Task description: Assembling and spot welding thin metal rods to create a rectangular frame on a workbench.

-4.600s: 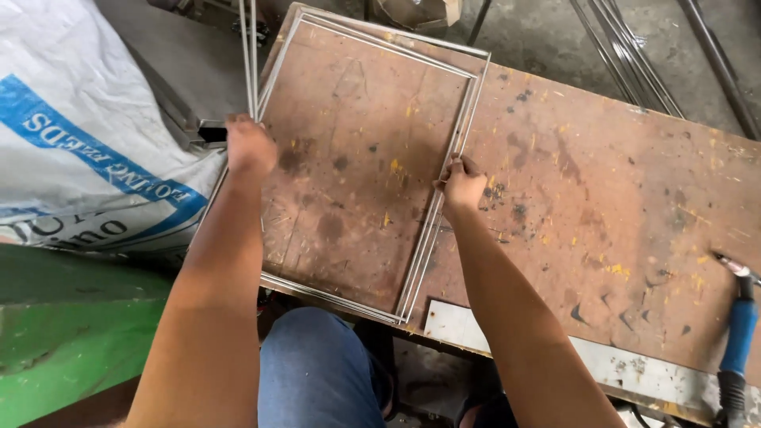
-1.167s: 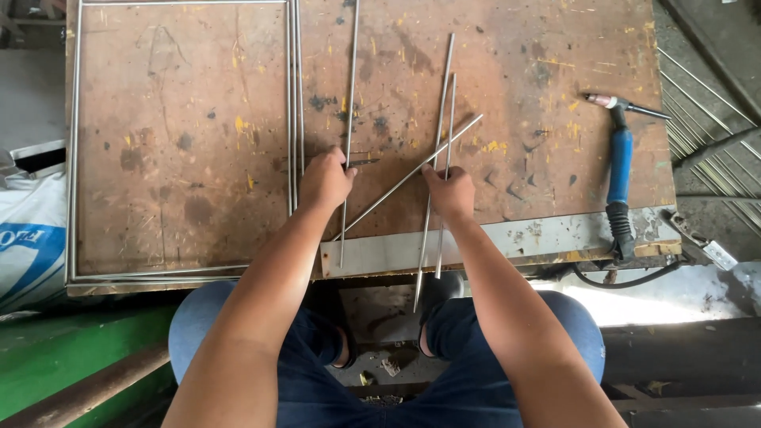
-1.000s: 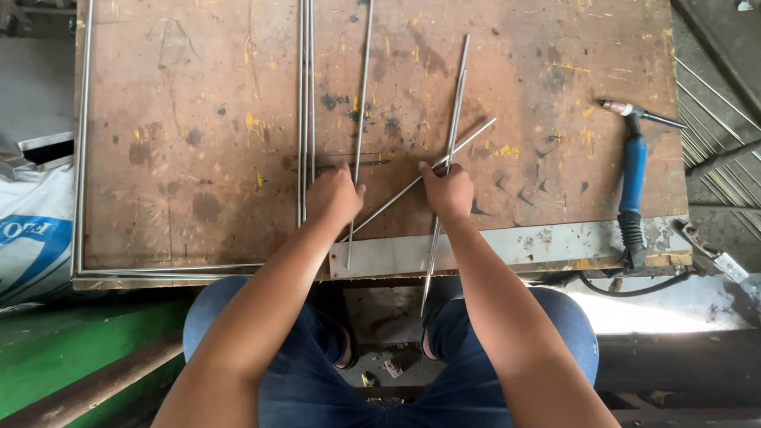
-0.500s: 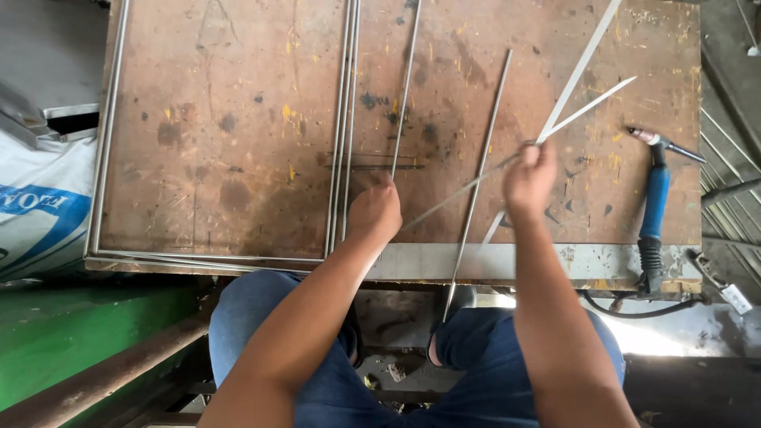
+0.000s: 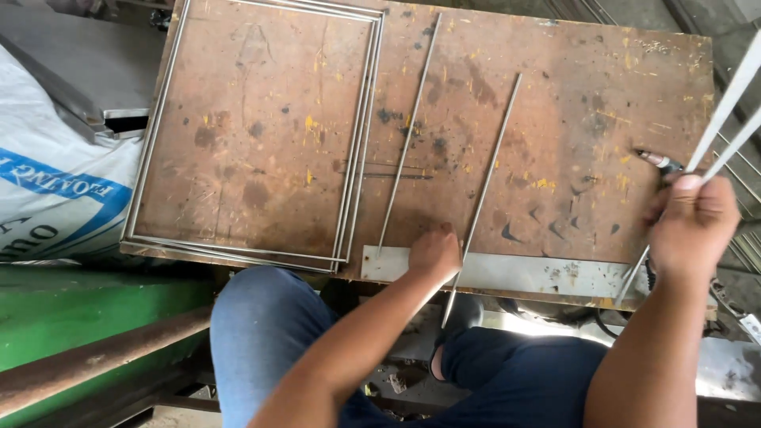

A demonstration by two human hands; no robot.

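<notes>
While the right hand (image 5: 694, 226) grips two thin metal rods (image 5: 725, 111) lifted off the right edge of the rusty worktop (image 5: 555, 119), the left hand (image 5: 434, 254) rests curled at the near edge, between two rods (image 5: 408, 135) lying flat, fingertips touching the right one. Stacked rectangular wire frames (image 5: 357, 143) lie to the left, beside a white sack (image 5: 47, 190).

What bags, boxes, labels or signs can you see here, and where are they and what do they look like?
Sack: at the left edge, beside the rusty brown table; a big, bulging white woven bag with a blue band and dark printed lettering.
No boxes, signs or screens show; the table holds only metal rods and rectangular rod frames.
</notes>
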